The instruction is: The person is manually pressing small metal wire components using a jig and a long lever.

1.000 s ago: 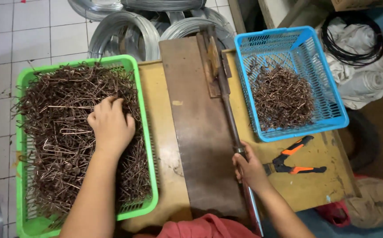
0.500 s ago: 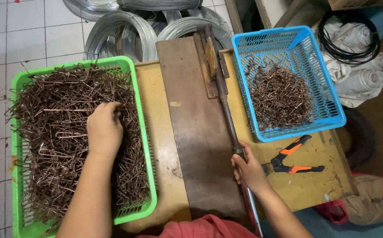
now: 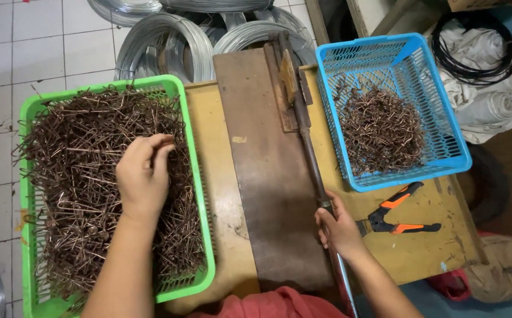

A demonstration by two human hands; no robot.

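Resting in the green basket (image 3: 192,176) at the desk's (image 3: 220,194) left end, left hand (image 3: 144,176) curled into the tangle of brown wire pieces (image 3: 73,176) (pinching some, possibly; fingertips hidden). Further right, right hand (image 3: 339,228) clamped around the long lever handle (image 3: 309,150) beside the dark board (image 3: 262,171). Beyond, blue basket (image 3: 438,118) and orange-handled pliers (image 3: 400,217).

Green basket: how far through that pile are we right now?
Done: a modest heap of bent wire pieces lies in the blue basket. In hand: the left hand digs into the rusty wire pieces in the green basket; the right hand grips the lever handle. Left: the green basket looks nearly full, so most remains.
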